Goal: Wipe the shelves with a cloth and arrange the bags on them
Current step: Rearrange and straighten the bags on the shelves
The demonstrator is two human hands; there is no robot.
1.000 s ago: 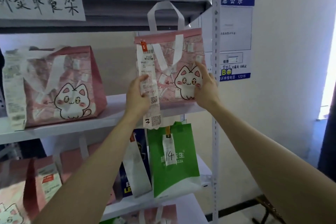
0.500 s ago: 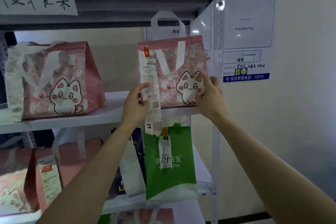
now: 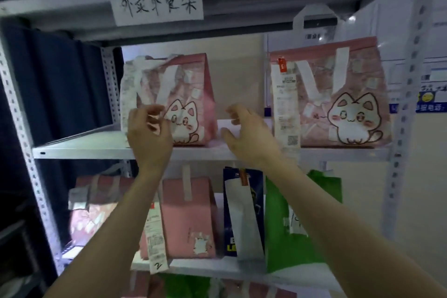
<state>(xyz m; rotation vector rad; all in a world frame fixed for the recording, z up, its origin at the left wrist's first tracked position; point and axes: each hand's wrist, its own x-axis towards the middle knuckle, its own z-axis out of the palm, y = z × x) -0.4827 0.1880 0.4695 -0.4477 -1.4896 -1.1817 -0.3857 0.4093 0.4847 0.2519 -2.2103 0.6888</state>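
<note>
Shelving (image 3: 60, 9) of grey metal carries two cat-printed bags on its upper shelf (image 3: 84, 152), the left pink bag (image 3: 191, 89) and the right pink bag (image 3: 358, 94), well apart. The left hand (image 3: 150, 135) curls its fingers against the left pink bag's front, but blur hides whether they grip. The right hand (image 3: 249, 138) hangs between the bags, fingers loosely spread, holding nothing.

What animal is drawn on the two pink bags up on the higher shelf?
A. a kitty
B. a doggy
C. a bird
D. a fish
A: the left pink bag and the right pink bag each show a white cat with pointy ears and pink cheeks.
</note>
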